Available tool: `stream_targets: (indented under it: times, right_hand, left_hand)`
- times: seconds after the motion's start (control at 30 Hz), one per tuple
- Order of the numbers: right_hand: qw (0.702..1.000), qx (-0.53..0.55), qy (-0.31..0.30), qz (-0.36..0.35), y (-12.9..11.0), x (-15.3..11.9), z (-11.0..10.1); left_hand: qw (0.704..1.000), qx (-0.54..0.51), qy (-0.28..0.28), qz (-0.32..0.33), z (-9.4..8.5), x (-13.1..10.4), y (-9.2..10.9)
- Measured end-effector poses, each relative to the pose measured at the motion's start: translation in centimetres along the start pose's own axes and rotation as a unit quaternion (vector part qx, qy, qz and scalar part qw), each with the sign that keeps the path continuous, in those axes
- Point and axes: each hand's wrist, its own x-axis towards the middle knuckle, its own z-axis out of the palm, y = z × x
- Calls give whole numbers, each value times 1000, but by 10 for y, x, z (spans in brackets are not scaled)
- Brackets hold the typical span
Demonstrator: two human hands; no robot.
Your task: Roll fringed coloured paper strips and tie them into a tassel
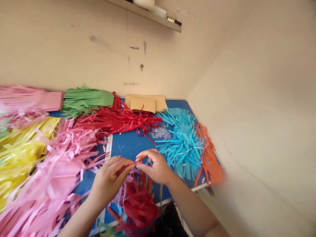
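One head camera looks forward and down, close over the counter (pixel 128 146), facing the wall (pixel 98 49) corner.

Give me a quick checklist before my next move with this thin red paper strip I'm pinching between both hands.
1. Thin red paper strip pinched by left hand and right hand: ok.
2. Strip untorn: cannot tell, too small.
3. Pile of red paper strips within reach: ok.
4. Blue table top bare under hands: not ok, crumpled red strips below.
5. Small clear beads kept together: ok.
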Motion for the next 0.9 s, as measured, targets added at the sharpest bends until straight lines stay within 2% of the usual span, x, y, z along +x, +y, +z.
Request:
stream_targets:
  times: [0.07,0.2,0.27,0.37,0.5,0.63,0.7,0.9]
  right_hand:
    - [999,25,12,15,4,1,0]
    - [999,24,24,-36,9,2,2]
    - [998,19,37,-39,9,2,3]
    - [999,0,46,-13,6,-1,4]
    - [999,4,52,-5,-1,-7,6]
    - [994,101,31,29,-1,-12,13]
    - [989,134,40,45,0,-14,16]
    - [991,116,64,21,-4,-18,20]
  left_hand:
    - [1000,12,5,7,2,-2,-3]
    - [998,49,9,41,5,-3,-10]
    - [997,55,4,49,4,-2,-10]
    - [999,36,3,38,0,-2,-6]
    - [998,20,40,35,-3,-6,3]
    - [998,-5,62,-33,-4,-14,9]
    - [996,-25,61,-64,-4,-17,11]
    - [992,-53,65,-93,-4,-23,15]
